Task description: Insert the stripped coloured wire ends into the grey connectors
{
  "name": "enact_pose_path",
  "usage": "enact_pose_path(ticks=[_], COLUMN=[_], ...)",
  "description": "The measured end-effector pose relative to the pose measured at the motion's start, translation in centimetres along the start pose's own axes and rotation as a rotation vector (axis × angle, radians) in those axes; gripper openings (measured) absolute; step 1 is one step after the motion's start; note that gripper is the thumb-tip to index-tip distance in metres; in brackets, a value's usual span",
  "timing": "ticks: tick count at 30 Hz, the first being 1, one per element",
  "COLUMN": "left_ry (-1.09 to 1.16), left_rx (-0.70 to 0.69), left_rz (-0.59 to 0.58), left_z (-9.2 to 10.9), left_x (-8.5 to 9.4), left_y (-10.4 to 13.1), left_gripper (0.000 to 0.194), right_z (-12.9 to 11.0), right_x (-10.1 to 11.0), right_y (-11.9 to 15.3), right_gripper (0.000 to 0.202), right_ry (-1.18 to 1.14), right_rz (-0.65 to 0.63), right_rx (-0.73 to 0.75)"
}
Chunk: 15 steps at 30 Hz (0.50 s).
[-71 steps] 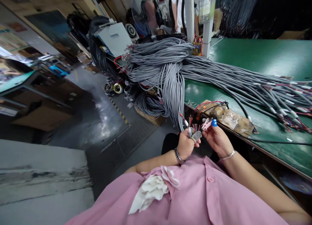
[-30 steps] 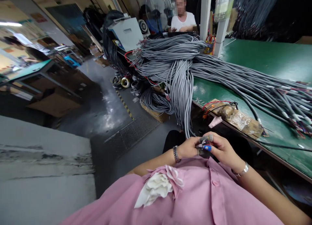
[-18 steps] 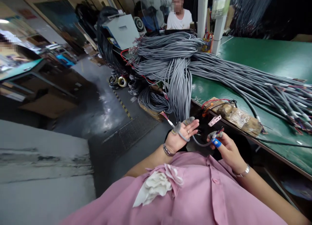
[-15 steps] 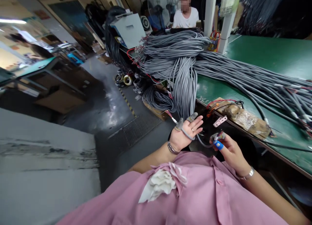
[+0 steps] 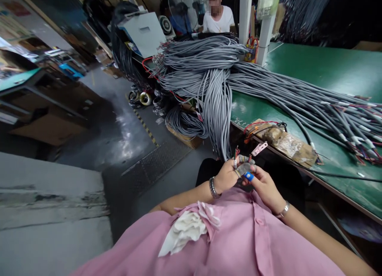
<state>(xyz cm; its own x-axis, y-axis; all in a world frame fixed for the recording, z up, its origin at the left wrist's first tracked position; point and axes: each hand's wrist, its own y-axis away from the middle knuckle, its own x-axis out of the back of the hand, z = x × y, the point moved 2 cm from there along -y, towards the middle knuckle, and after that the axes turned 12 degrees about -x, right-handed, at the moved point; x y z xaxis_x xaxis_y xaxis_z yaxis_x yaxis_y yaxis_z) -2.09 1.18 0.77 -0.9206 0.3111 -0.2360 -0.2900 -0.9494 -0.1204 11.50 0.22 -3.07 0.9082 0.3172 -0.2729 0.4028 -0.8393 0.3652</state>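
My left hand (image 5: 227, 175) is closed on a grey cable, with grey finger cots on its thumb and a finger. Coloured wire ends (image 5: 237, 151) stick up beside its fingers. My right hand (image 5: 265, 187), with blue tape round its thumb, pinches the cable against the left fingertips; a second tuft of coloured wires (image 5: 250, 158) shows there. Most of the held cable is hidden behind the fingers. Just beyond, a thick bundle of grey cables (image 5: 217, 104) hangs over the table corner. A pink clip (image 5: 259, 149) sits at the table edge near my right hand.
The green table (image 5: 316, 65) carries more grey cables (image 5: 277, 85) and a tape-wrapped block (image 5: 292, 146) at its front edge. A person (image 5: 219, 19) in a white shirt is behind the cables. Coiled cables (image 5: 185, 122) lie in a box on the floor; a grey wall-like panel (image 5: 50, 196) stands left.
My left hand was open, palm up, with a cable looped across it; now its fingers are closed. My right hand has moved left to meet it. The view has shifted slightly right.
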Motion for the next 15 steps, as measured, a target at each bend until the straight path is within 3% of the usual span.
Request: enact_pose_path(ticks=[3, 6, 10, 12, 15], left_ry=[-0.099, -0.132, -0.13, -0.163, -0.223], left_rx=[-0.022, -0.013, 0.084, 0.122, 0.091], left_rz=[0.084, 0.13, 0.211, 0.205, 0.17], left_z=[-0.7, -1.3, -1.8, -1.9, -1.9], left_x=[0.0, 0.2, 0.9, 1.1, 1.1], left_y=[0.0, 0.0, 0.0, 0.1, 0.3], left_gripper=[0.038, 0.036, 0.037, 0.036, 0.033], right_z=[0.4, 0.2, -1.3, -2.1, -2.8], right_x=[0.2, 1.0, 2.4, 2.6, 1.9], right_y=[-0.1, 0.0, 0.3, 0.3, 0.1], right_gripper=[0.025, 0.023, 0.02, 0.02, 0.021], right_ry=[-0.005, 0.148, 0.375, 0.403, 0.414], right_rz=[-0.022, -0.022, 0.174, 0.218, 0.176], right_rx=[-0.025, 0.021, 0.169, 0.217, 0.22])
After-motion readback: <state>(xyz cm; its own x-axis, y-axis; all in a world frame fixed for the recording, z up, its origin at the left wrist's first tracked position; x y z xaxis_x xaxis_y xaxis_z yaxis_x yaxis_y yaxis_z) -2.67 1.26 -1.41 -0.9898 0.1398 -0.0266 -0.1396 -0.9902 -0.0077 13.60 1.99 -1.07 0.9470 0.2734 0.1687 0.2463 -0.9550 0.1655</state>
